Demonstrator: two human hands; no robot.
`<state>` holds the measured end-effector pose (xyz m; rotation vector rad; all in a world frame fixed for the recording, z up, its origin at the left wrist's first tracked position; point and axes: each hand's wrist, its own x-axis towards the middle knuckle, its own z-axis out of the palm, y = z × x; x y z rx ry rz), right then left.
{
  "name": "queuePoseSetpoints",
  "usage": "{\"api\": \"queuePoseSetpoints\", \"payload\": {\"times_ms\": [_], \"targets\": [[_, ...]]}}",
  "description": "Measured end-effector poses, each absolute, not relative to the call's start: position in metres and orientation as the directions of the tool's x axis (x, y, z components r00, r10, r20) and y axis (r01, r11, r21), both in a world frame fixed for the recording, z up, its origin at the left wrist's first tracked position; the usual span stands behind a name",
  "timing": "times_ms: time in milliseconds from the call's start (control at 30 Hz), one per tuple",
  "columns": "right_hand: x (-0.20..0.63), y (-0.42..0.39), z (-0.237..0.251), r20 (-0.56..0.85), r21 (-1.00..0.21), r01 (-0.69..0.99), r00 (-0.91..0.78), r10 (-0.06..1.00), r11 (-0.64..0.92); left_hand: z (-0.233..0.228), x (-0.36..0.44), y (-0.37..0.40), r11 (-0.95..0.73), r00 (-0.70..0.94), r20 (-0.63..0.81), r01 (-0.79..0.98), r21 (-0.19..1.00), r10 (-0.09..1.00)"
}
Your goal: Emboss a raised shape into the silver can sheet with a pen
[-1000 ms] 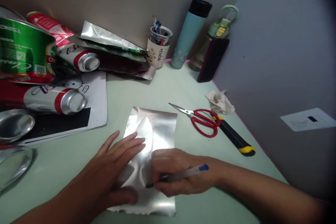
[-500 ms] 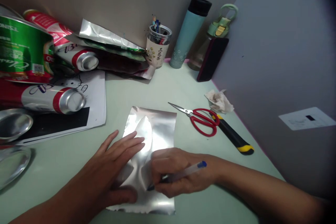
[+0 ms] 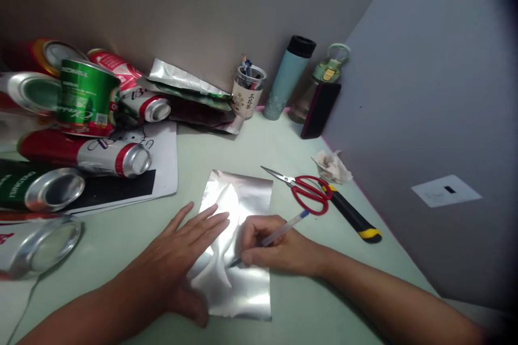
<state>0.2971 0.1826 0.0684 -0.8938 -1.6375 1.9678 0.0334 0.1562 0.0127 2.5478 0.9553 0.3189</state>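
Note:
A thin silvery metal sheet (image 3: 254,194), cut from a can by its look, lies flat on the pale green table. On it is a bright, curved, pointed shape (image 3: 229,200), partly under my fingers; whether it is a separate piece I cannot tell. My left hand (image 3: 182,253) rests on the sheet's left side, fingers spread, thumb near the lower left edge. My right hand (image 3: 267,245) grips a ballpoint pen (image 3: 281,233) with a blue end cap. The pen is tilted, its tip down at the sheet beside the shape's lower curve.
Red-handled scissors (image 3: 311,194) and a black-yellow utility knife (image 3: 356,215) lie to the right, near crumpled tissue (image 3: 332,166). Cut and whole drink cans (image 3: 89,97) crowd the left over papers (image 3: 168,172). Behind stand a pen jar (image 3: 247,98), a blue tumbler (image 3: 288,78), a bottle (image 3: 324,73) and a phone (image 3: 321,110).
My right hand with the pen has moved up along the shape's edge. My left thumb sits slightly lower. The view has shifted, showing more cans at the left.

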Motion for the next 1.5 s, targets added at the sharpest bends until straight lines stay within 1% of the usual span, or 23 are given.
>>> {"api": "queuePoseSetpoints", "payload": {"times_ms": [167,300,400,567,700,833,967,1133,1500], "targets": [[0.290,0.172,0.070,-0.158,-0.983,0.170,-0.627,0.763,-0.064,0.011,0.033,0.155,-0.688,0.746,0.088,0.554,0.469,0.660],[0.289,0.170,0.074,-0.146,-0.968,0.249,-0.626,0.766,0.018,0.009,0.033,0.157,-0.694,0.745,0.122,0.532,0.486,0.656],[0.289,0.170,0.076,-0.141,-0.951,0.302,-0.625,0.768,0.071,0.009,0.034,0.158,-0.692,0.747,0.114,0.533,0.486,0.655],[0.289,0.168,0.074,-0.129,-0.936,0.334,-0.611,0.781,0.107,0.014,0.035,0.158,-0.679,0.757,0.060,0.545,0.492,0.651],[0.289,0.169,0.073,-0.088,-0.925,0.341,-0.623,0.777,0.169,0.016,0.035,0.158,-0.682,0.752,0.063,0.555,0.476,0.656],[0.288,0.169,0.071,-0.059,-0.922,0.331,-0.630,0.774,0.199,0.014,0.036,0.156,-0.695,0.744,0.091,0.563,0.447,0.662],[0.288,0.169,0.067,-0.011,-0.915,0.319,-0.633,0.774,0.248,0.014,0.036,0.156,-0.705,0.752,0.085,0.564,0.430,0.654],[0.289,0.169,0.066,0.005,-0.916,0.302,-0.648,0.762,0.263,0.015,0.036,0.156,-0.713,0.749,0.105,0.566,0.414,0.655],[0.290,0.173,0.067,-0.020,-0.922,0.292,-0.691,0.723,0.253,0.010,0.037,0.156,-0.687,0.731,0.123,0.552,0.472,0.671]]}}
